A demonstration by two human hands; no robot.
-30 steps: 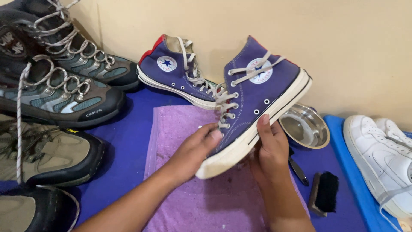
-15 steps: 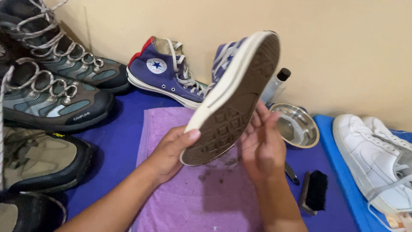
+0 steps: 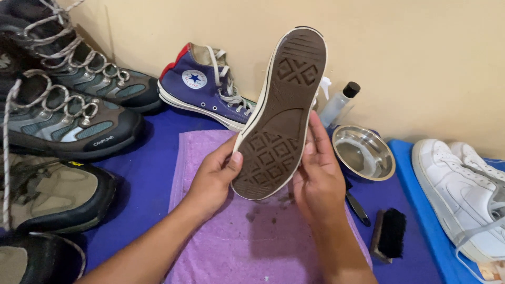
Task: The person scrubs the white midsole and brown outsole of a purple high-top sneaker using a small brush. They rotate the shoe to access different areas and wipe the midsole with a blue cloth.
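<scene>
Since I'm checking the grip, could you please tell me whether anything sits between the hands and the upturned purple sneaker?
Nothing visible does. The left hand and right hand grip the sides of the purple canvas sneaker with the brown rubber sole directly, above the purple towel.

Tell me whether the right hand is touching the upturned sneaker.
Touching. The head view shows the right hand with its fingers pressed along the edge of the sneaker, sole up, while the left hand grips the opposite edge.
</scene>
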